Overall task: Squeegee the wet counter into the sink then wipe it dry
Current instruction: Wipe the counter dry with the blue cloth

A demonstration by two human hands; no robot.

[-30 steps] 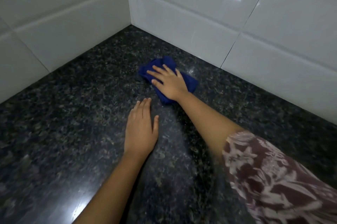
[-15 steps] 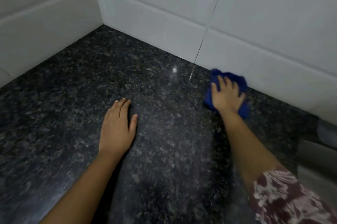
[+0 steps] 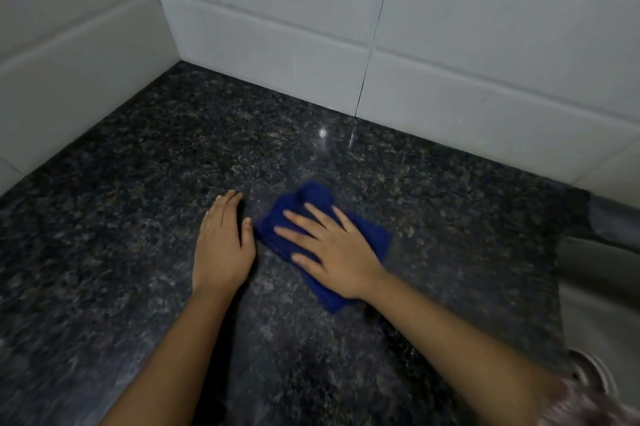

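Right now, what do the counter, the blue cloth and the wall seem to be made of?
The counter looks like polished dark granite: speckled grain, with a light glint on it. The blue cloth seems soft fabric, perhaps microfibre: it bunches into folds under the right hand. The wall appears glazed white ceramic tile: glossy reflections and grout lines.

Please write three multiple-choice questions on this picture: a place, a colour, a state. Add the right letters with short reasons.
1. Where is the cloth? A in the sink; B on the counter, under the right hand; C on the wall.
2. What colour is the cloth? A white; B red; C blue.
3. How is the left hand? A flat on the counter, holding nothing; B gripping the cloth; C raised.
Answers: 1 B, the right hand presses it there; 2 C, blue shows around the hand; 3 A, it lies flat, nothing under it.
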